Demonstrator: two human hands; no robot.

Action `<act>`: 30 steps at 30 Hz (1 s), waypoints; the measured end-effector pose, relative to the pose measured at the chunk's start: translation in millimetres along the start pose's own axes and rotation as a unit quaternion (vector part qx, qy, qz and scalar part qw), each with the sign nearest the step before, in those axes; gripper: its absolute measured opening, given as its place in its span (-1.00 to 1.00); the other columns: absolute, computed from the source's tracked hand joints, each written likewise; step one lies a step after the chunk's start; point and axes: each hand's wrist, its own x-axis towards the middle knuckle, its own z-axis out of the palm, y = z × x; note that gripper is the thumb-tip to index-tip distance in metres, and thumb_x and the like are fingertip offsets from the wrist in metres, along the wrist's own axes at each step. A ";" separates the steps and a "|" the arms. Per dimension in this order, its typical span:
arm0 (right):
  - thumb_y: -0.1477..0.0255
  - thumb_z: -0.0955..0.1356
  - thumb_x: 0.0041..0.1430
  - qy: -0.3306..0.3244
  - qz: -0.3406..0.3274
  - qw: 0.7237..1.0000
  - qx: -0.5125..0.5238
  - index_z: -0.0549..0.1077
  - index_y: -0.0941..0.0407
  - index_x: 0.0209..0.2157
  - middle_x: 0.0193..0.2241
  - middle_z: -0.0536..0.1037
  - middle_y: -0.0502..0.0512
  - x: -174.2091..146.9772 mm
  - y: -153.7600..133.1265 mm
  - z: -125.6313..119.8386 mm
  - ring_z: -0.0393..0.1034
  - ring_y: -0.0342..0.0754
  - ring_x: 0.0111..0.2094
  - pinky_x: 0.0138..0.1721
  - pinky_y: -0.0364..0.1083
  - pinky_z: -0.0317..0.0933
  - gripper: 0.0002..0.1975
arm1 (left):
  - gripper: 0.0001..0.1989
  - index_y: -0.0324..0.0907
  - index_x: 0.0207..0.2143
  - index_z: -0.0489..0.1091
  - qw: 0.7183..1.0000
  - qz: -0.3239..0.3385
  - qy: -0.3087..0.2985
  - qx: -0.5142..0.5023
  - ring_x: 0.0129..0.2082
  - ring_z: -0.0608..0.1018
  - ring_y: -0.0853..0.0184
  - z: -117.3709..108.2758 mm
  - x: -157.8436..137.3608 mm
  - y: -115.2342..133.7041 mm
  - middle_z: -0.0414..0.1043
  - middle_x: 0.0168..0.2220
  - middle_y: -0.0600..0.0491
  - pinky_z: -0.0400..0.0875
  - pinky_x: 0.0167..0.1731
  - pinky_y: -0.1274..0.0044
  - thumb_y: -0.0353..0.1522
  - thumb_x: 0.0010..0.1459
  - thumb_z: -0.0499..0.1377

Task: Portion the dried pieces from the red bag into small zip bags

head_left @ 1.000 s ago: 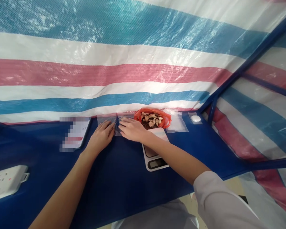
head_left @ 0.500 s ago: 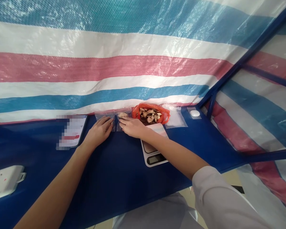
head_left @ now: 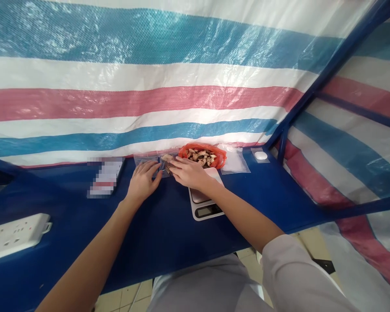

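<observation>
My left hand (head_left: pixel 143 180) lies over a clear plastic bag (head_left: pixel 139 159), thumb apart and fingers stretched out. My right hand (head_left: pixel 190 172) rests with extended fingers on a second clear bag holding brown-and-cream dried pieces (head_left: pixel 167 158), which look like dried mushrooms. Its fingers partly hide that bag. Just behind the right hand, an open red plastic bag (head_left: pixel 221 156) is full of similar dried pieces (head_left: pixel 199 156). Under my right wrist and forearm stands a white kitchen scale (head_left: pixel 195 212); the arm covers part of its plate.
A phone-like slab (head_left: pixel 107 177), partly blurred out, lies left on the blue table (head_left: pixel 162 242). A white power strip (head_left: pixel 17 234) is nearer me. Right of the red bag lie clear bags (head_left: pixel 235 161) and a white round object (head_left: pixel 260 155) in a small bag. Striped sheeting (head_left: pixel 133 104) closes off the back.
The view has shifted slightly. My left hand has moved closer to the right one, its thumb and fingers spreading. The right fingers have slid a little over the bag of dried pieces.
</observation>
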 end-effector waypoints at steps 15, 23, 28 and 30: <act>0.38 0.29 0.31 0.130 0.246 0.960 0.020 0.60 0.01 -0.05 0.08 0.57 0.09 -132.4 75.9 -43.3 0.45 0.04 0.12 0.07 0.00 0.41 -0.72 | -0.62 -0.15 0.01 0.49 0.999 -0.022 0.007 0.023 0.17 0.45 0.03 23.0 -13.8 61.4 0.50 0.08 -0.13 0.16 0.27 0.14 -0.28 0.25 0.03; 0.35 0.33 0.28 0.042 0.325 0.944 -0.036 0.50 0.15 0.11 0.22 0.42 0.25 -161.0 114.8 -20.6 0.23 0.23 0.29 0.28 0.20 0.14 -0.60 | -0.56 -0.20 0.12 0.45 0.997 -0.014 -0.043 0.059 0.29 0.33 0.01 32.2 -13.6 61.3 0.38 0.22 -0.18 0.04 0.33 0.13 -0.27 0.29 -0.01; 0.29 0.29 0.32 0.020 0.328 0.944 -0.029 0.46 0.15 0.16 0.23 0.40 0.26 -167.0 118.2 -12.1 0.21 0.24 0.30 0.29 0.22 0.11 -0.56 | -0.48 -0.22 0.24 0.33 0.992 -0.040 -0.098 0.074 0.37 0.18 -0.01 34.7 -16.6 59.5 0.17 0.36 -0.16 0.04 0.34 0.13 -0.23 0.33 -0.04; 0.29 0.28 0.33 0.020 0.322 0.946 -0.029 0.46 0.16 0.16 0.23 0.41 0.25 -168.4 117.6 -12.9 0.22 0.22 0.29 0.30 0.19 0.11 -0.55 | -0.46 -0.21 0.28 0.29 0.990 -0.047 -0.110 0.072 0.38 0.16 0.00 35.4 -17.6 58.9 0.13 0.38 -0.15 0.04 0.34 0.14 -0.21 0.34 -0.06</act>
